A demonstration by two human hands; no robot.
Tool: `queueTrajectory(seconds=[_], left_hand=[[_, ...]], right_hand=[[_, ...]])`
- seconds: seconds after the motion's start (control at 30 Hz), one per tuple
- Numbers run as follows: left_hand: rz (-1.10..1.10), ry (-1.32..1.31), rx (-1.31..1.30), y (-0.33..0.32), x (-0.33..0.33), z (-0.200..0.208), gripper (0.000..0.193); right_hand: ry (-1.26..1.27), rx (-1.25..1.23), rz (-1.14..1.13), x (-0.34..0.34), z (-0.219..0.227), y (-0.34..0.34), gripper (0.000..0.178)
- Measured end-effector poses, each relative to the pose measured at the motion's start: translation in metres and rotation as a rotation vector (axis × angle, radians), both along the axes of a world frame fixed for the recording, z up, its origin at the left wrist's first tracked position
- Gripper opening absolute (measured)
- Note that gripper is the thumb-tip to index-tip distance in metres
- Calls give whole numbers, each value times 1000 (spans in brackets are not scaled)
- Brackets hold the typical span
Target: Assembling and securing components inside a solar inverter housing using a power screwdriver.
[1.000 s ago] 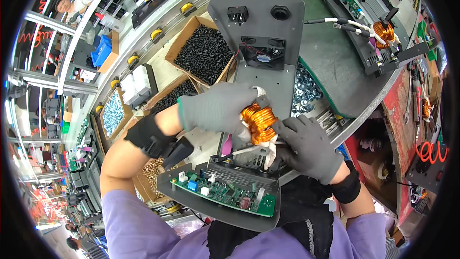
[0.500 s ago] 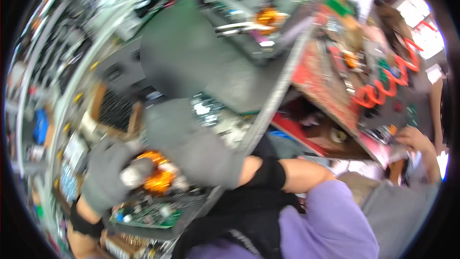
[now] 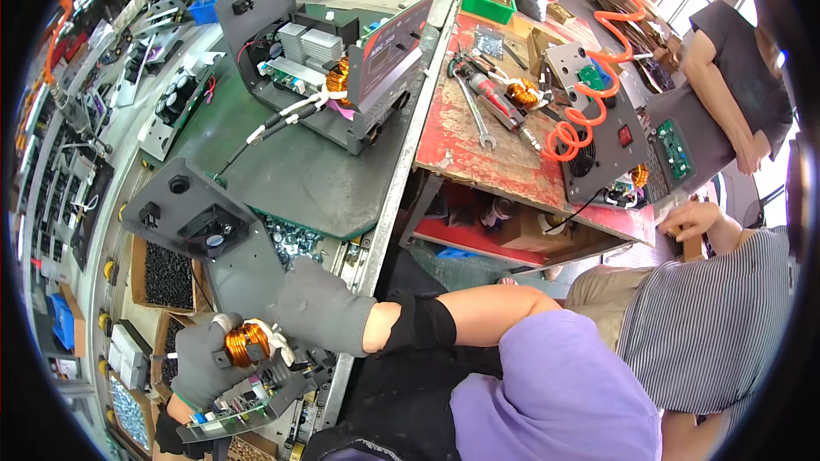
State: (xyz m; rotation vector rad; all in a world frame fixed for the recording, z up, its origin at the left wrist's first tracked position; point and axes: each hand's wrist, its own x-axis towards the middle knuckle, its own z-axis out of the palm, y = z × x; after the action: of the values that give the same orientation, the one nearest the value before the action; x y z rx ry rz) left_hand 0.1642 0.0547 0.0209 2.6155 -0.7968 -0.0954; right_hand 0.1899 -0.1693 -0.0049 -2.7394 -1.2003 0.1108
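Note:
My left hand [image 3: 203, 365], in a grey glove, is curled against a copper-wound coil [image 3: 248, 344] with white leads, its fingers at the coil's upper left. Below the coil is a circuit board [image 3: 229, 414] with small parts, tilted. My right hand [image 3: 320, 306], also gloved in grey, is beside the coil's upper right, over the lower part of a grey metal chassis [image 3: 243, 269]. Its fingers blend into the grey metal, so their grip does not show. The chassis's upright panel [image 3: 188, 209] carries a fan opening and a round black fitting.
A partly assembled unit [image 3: 316, 60] stands farther along the green mat [image 3: 316, 179]. Cardboard boxes of black screws [image 3: 166, 277] lie left. On the red bench [image 3: 444, 132] are a wrench [image 3: 474, 111], a power screwdriver [image 3: 495, 101] and an orange coiled hose [image 3: 559, 137]. Co-workers are at right.
My view has swung and sharpened. The grey chassis panel now stands up in front of my hands. My left hand stays by the coil; my right hand has shifted slightly left.

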Motion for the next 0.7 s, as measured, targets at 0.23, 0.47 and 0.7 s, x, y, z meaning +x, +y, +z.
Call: queueTrajectory(seconds=[0.23,0.47,0.7], left_hand=[[-188,-244,99,-2,14,-1,57],[-142,-4,24,0,11,-33,57],[-70,125,19,-2,11,-36,57]], right_hand=[[-142,369,105,-45,-21,-31,63],[420,966,206,-72,-37,-25,65],[487,876,121,-70,-51,0,54]])
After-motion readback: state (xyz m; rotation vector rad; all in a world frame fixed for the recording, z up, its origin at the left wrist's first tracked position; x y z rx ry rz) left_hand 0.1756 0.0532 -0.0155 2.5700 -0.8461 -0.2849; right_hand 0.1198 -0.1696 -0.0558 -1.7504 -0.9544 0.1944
